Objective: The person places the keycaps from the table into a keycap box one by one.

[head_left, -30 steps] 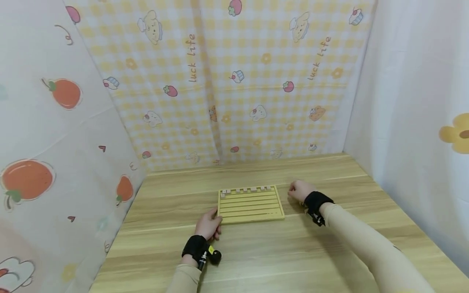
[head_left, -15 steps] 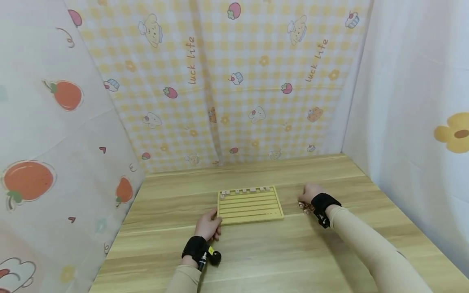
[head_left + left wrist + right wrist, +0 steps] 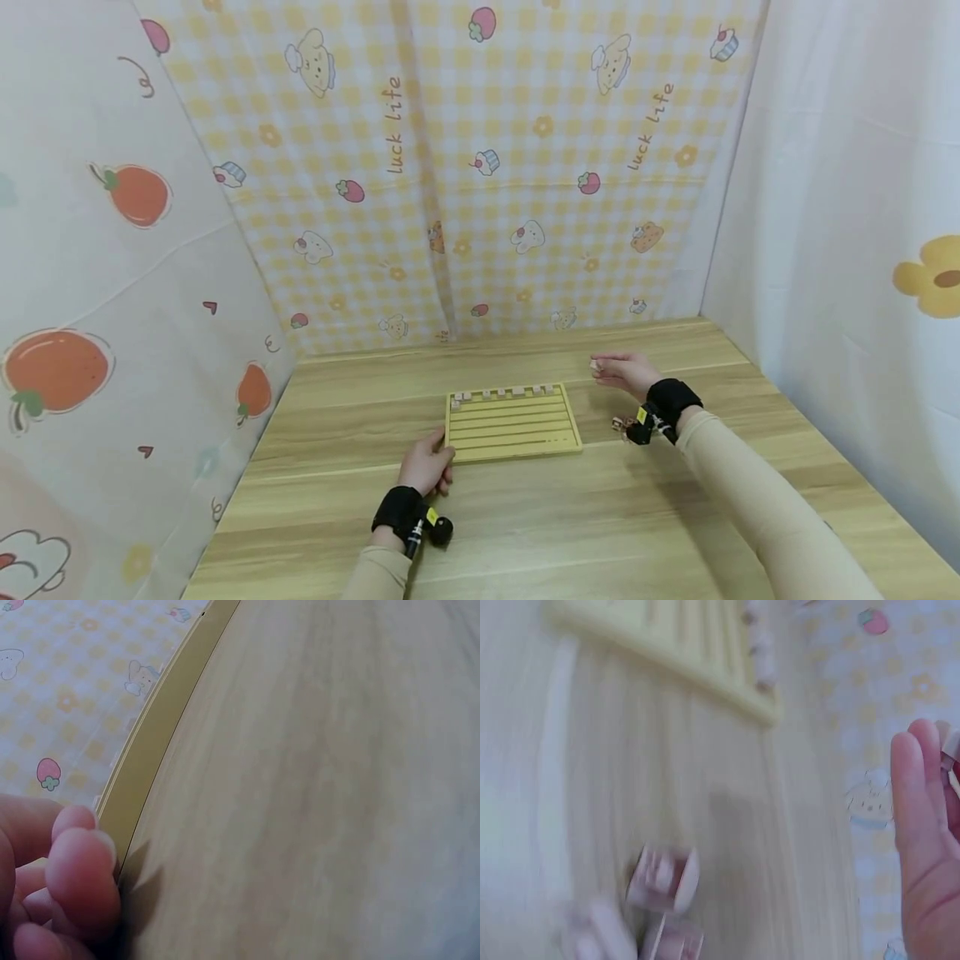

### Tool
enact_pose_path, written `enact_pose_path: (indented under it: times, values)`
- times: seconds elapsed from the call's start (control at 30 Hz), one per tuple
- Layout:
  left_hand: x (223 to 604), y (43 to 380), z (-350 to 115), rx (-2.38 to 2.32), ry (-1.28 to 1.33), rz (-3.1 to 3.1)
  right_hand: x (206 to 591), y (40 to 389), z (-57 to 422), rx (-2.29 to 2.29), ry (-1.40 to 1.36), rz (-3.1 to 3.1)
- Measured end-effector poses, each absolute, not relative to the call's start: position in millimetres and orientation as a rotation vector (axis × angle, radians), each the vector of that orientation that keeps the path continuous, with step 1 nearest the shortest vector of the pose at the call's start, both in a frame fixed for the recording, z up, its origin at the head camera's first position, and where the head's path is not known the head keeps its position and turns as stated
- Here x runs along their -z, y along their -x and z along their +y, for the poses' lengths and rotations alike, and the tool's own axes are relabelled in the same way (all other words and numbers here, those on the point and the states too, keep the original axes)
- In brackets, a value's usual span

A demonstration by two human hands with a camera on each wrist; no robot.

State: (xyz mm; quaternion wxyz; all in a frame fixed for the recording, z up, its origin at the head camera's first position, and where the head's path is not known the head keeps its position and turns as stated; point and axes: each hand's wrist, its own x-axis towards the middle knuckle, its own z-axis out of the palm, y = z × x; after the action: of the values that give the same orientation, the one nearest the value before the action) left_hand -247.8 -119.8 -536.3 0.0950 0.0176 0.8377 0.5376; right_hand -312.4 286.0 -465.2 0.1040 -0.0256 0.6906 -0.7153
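A shallow yellow ridged tray lies on the table, with several small pale keycaps along its top row and one below at the left. My left hand holds the tray's front left corner, thumb on the rim; in the left wrist view its curled fingers are right at the tray's side wall. Raised beyond the tray's right side, my right hand pinches one keycap between thumb and fingertips. The right wrist view shows that keycap partly hidden by the fingers.
Several loose keycaps lie in a small pile right of the tray, under the right wrist; one shows its hollow underside. A patterned cloth hangs behind the wooden table, with white cloths at both sides.
My right hand went right to the loose pile, then rose up and left with a keycap between its fingers. My left hand stays at the tray's corner.
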Motion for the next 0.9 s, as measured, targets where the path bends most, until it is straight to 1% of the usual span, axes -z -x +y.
enact_pose_path:
  times: [0.1, 0.23, 0.5, 0.67, 0.9]
  values:
    - [537.8, 247.1, -119.6, -1.601, -0.057, 2.482, 463.9, 315.3, 279.4, 2.246, 0.094, 1.876]
    - [539.0, 246.9, -118.9, -1.615, -0.064, 2.468, 463.6, 316.9, 271.3, 2.307, 0.108, 1.763]
    - [537.5, 247.8, -119.8, -1.622, -0.077, 2.468, 462.5, 321.7, 252.2, 2.262, 0.127, 1.758]
    - [536.1, 247.9, -122.1, -1.624, -0.099, 2.466, 467.7, 326.6, 228.4, 2.102, 0.161, 1.989]
    - [534.5, 246.9, -122.7, -1.619, -0.089, 2.458, 467.6, 330.6, 170.7, 1.664, 0.403, 2.462]
